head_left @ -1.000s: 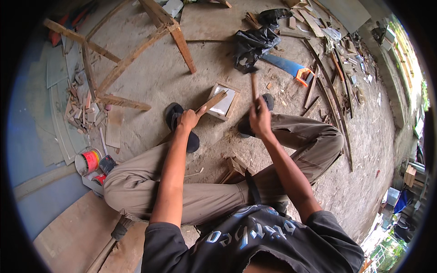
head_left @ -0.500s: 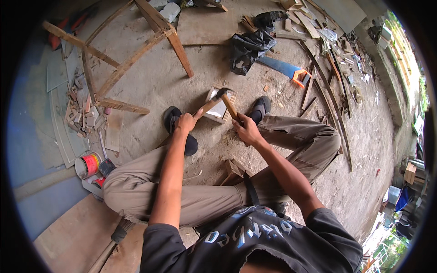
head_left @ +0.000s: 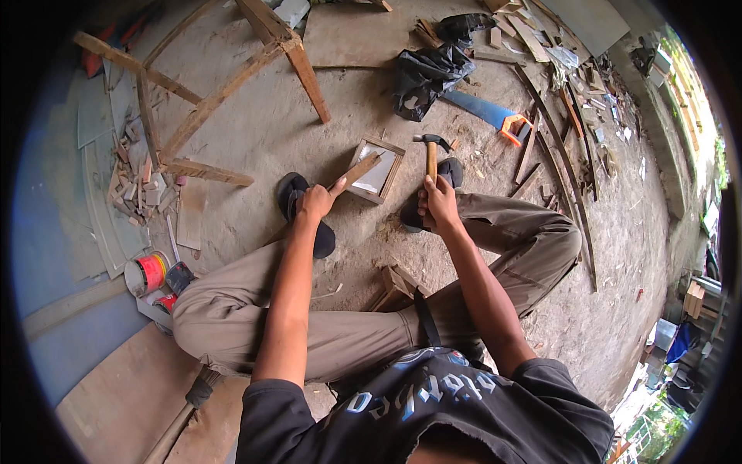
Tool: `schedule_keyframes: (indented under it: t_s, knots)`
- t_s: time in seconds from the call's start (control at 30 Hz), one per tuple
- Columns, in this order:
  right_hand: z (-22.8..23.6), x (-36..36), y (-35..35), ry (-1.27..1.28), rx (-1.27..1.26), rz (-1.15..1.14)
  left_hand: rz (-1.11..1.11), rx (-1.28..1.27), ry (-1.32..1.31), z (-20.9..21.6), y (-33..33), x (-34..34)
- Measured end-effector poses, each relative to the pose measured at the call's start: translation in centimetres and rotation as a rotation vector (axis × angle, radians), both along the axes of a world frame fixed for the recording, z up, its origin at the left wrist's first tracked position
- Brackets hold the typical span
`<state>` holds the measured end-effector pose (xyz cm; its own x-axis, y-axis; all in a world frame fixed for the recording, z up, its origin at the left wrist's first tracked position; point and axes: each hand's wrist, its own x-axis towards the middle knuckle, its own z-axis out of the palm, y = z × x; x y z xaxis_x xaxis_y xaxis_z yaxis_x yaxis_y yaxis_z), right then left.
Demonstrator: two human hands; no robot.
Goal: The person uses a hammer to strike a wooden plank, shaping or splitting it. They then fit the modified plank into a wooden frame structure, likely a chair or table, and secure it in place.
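My left hand (head_left: pixel 315 203) is closed around a narrow strip of wood (head_left: pixel 359 168) whose tip lies over a small box. That shallow wooden box (head_left: pixel 392 172), with a pale inside, sits on the floor between my feet. In my right hand (head_left: pixel 439 204) is a hammer (head_left: pixel 431 158), gripped by its wooden handle. Its dark claw head is raised to the right of the box, apart from the wood strip, in front of my right shoe (head_left: pixel 450 172).
A wooden frame with legs (head_left: pixel 224 100) stands at the far left. Beyond the box lie a black plastic bag (head_left: pixel 433 73) and a handsaw (head_left: pixel 487 114) with an orange handle. Long strips (head_left: pixel 560 166) and wood scraps litter the right. Paint cans (head_left: pixel 147 272) stand by my left knee.
The hammer has moved right, away from the wood strip's tip and the box, and its head now points upward. My left hand stays nearly in place with the strip.
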<state>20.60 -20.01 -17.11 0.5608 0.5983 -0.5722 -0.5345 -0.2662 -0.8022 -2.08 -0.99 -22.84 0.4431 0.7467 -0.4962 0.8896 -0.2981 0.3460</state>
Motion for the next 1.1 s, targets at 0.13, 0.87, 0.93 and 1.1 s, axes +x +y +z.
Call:
schedule_keyframes:
  t_s: [0.13, 0.87, 0.93, 1.1]
  knots:
    - [1.5, 0.1, -0.3, 0.115, -0.096, 0.436, 0.019, 0.016, 0.005, -0.3, 0.4, -0.5]
    - [2.5, 2.8, 1.7, -0.426, -0.15, 0.597, 0.04, 0.026, 0.028, -0.3, -0.4, -0.6]
    - [3.2, 4.8, 2.5, -0.435, -0.136, 0.511, 0.045, -0.002, 0.047, 0.0, 0.2, -0.3]
    - [3.1, 4.5, 3.3, -0.582, -0.126, 0.307, 0.058, 0.013, 0.052, 0.1, -0.2, -0.3]
